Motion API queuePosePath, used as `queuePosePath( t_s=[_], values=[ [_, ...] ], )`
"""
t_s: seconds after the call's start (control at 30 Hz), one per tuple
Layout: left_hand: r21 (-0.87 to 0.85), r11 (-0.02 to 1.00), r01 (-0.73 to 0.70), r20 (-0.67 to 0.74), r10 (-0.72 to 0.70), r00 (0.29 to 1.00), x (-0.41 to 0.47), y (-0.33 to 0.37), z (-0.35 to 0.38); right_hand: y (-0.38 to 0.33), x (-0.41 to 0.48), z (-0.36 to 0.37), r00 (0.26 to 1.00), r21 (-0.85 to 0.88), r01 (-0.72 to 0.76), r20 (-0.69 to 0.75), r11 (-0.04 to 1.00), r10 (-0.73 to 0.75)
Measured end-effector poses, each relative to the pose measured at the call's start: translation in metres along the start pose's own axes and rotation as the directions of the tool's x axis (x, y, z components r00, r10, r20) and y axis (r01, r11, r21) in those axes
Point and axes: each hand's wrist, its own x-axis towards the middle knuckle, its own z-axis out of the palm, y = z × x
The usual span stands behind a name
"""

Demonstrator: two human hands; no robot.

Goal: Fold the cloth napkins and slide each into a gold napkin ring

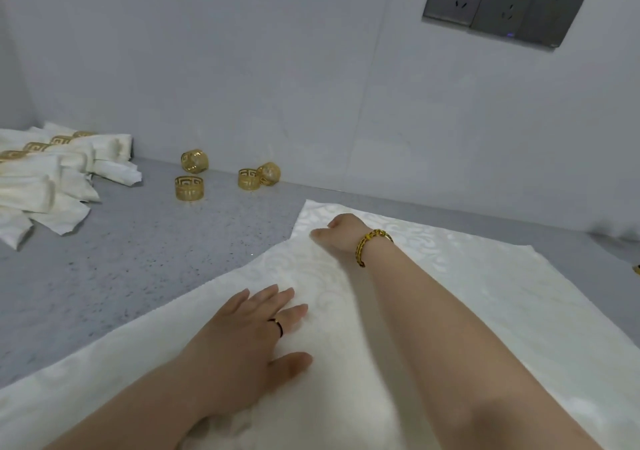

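Napkin [502, 304] (white, patterned) lies under flat left hand [249, 332], curled right hand [337, 235].

Matt patterned cloth napkin [398, 311]; shiny gold, seemingly metal rings [189, 188]; speckled countertop [121, 259]

The right hand [337, 233], centre frame, hides its own fingers; its hold on the napkin [485, 293] cannot be told. The napkin runs off the bottom and right edges, the ringed pile [45, 172] off the left. A gold speck [636, 269] at the right edge is unidentifiable.
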Motion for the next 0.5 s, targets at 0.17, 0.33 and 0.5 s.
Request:
queuePosePath(
  t_s=[0.17,0.33,0.5],
  values=[
    [-0.001,1.000,-0.024,-0.002,0.024,1.000,0.000,-0.001,0.001,-0.006,0.006,-0.004,0.998,-0.003,0.042,0.043,0.999,-0.041],
    [-0.026,1.000,-0.013,-0.004,0.013,1.000,0.000,0.000,0.001,0.000,-0.001,0.002,0.981,0.150,0.178,-0.108,0.973,-0.163],
    [-0.082,0.997,-0.001,-0.036,-0.001,0.999,0.001,0.000,-0.006,0.016,-0.027,0.010,0.919,-0.111,0.343,-0.164,0.933,-0.358]
  ],
)
